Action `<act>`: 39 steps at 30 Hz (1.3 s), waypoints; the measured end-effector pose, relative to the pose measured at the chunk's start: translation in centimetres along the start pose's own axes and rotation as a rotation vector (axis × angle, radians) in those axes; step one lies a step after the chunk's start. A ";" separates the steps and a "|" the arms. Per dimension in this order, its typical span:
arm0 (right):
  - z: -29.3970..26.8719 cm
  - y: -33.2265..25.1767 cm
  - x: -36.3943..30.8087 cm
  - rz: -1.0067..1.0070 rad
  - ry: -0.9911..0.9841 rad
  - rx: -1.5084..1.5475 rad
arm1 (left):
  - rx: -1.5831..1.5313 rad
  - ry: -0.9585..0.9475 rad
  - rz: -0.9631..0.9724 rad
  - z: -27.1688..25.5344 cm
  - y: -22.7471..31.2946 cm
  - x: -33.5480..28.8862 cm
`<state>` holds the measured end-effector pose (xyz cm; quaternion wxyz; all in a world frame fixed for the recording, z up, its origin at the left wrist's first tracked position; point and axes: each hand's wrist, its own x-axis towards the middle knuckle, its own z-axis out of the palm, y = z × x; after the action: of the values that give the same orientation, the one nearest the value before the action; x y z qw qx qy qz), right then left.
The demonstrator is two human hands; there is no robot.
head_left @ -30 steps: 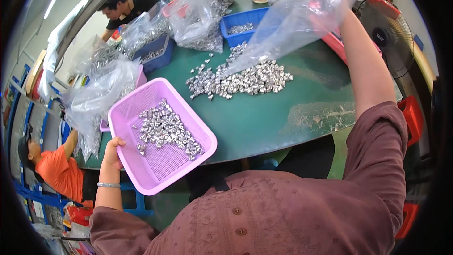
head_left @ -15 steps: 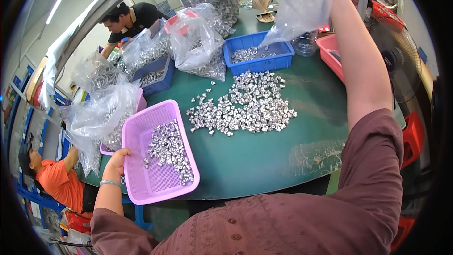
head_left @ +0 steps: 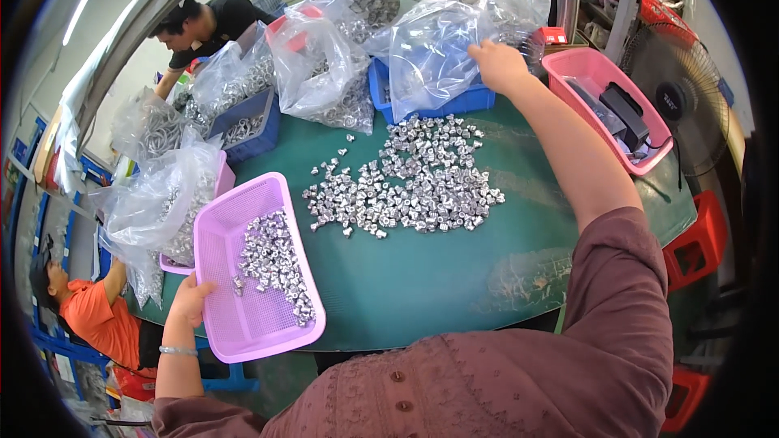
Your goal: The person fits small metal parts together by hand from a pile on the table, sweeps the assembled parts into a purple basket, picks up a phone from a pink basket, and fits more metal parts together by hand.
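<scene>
One lilac basket [head_left: 260,324], long axis away, slightly left

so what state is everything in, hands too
left hand: closed on the purple basket's rim
purple basket: held, part filled with metal parts
right hand: raised at the clear bag's edge, grip unclear
clear bag: limp, looks empty, over the blue bin
blue bin: partly covered by the bag
metal pile: loose, spread on the table
pink bin: open, dark device inside
flask: upright, capped
fan: upright, running or not unclear
</scene>
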<state>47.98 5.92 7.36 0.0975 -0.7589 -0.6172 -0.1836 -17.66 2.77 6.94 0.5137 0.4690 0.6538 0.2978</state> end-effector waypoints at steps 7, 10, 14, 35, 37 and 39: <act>-1.8 1.2 0.4 0.061 -0.388 -0.219 | 0.294 0.119 0.152 1.4 2.4 0.9; -1.2 1.4 -0.4 0.092 -0.421 -0.142 | 0.370 0.108 0.171 0.2 1.4 3.2; 0.0 0.9 -0.7 0.129 -0.472 -0.008 | 0.513 0.159 0.129 -0.6 0.9 4.6; 0.7 -18.1 -3.3 -0.631 -0.454 0.470 | 0.459 -0.370 1.388 18.8 -2.4 -12.2; 4.9 -19.9 -1.4 -0.539 -0.379 0.597 | 0.300 -0.503 1.022 20.7 -2.1 -11.7; 7.9 -22.2 -0.6 -0.430 -0.363 0.582 | 0.264 -0.504 0.964 21.9 -3.6 -10.6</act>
<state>27.54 13.20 -1.80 0.1570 -0.5732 -0.7953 0.1195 2.41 -10.36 1.52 0.3965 0.8320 0.2540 0.2932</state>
